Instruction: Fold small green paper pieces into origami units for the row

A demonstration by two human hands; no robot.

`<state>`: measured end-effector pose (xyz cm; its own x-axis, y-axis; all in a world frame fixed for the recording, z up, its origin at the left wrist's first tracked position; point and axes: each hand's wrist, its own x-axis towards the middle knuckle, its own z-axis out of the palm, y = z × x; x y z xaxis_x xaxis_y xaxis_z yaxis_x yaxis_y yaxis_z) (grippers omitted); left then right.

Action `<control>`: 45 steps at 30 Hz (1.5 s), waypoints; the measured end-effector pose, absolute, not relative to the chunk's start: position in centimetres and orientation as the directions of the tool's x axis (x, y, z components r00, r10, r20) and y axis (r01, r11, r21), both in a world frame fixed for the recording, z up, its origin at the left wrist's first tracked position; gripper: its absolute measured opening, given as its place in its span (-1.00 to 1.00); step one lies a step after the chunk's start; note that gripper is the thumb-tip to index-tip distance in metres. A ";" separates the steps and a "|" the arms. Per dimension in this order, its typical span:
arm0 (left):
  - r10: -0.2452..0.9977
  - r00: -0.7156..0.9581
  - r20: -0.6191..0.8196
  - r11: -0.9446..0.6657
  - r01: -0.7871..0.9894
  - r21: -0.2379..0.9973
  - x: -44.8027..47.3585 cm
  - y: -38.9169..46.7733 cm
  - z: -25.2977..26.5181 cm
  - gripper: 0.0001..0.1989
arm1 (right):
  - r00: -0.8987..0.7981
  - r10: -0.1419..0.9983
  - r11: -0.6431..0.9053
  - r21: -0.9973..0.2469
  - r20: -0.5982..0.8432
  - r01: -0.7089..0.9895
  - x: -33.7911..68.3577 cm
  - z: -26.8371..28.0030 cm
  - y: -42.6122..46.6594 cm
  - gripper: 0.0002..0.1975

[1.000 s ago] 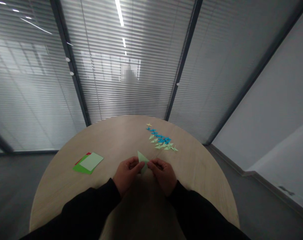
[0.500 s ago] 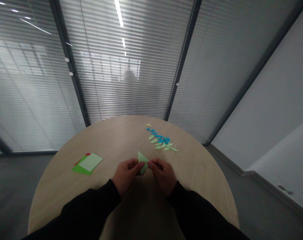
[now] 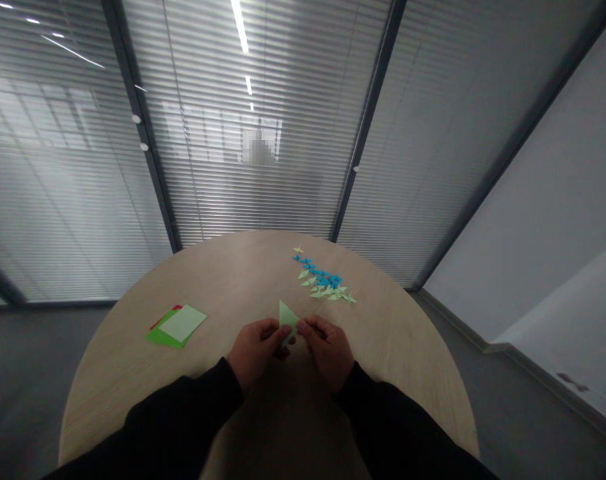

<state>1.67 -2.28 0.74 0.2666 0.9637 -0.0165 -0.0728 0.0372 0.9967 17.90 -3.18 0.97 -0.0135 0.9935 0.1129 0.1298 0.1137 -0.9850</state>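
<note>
A folded piece of pale green paper (image 3: pixel 287 319) is held up between my two hands, over the near middle of the table. My left hand (image 3: pixel 255 345) pinches its lower left part, thumb in front and fingers partly behind it. At the paper's right edge, my right hand (image 3: pixel 327 347) grips it between thumb and forefinger. One pointed corner sticks up above the fingertips. The lower part of the paper is partly covered by my fingers.
Folded paper cranes lie in rows on the round wooden table (image 3: pixel 383 333): a yellow one (image 3: pixel 297 250), several blue ones (image 3: pixel 327 277) and several pale green ones (image 3: pixel 333 293). To the left rests a stack of red, green and pale green sheets (image 3: pixel 183 325). Window blinds (image 3: pixel 253 193) stand beyond.
The folded paper has turned slightly in my hands, and less of its lower tip shows. More of my left fingertips now appear beneath it. The sheets and cranes stay put.
</note>
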 end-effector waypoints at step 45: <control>0.829 0.559 -0.028 -0.080 0.168 0.983 1.6 -2.8 0.9 -0.50 | 0.257 0.944 0.170 -0.973 0.206 0.155 18.3 1.2 -3.0 -0.65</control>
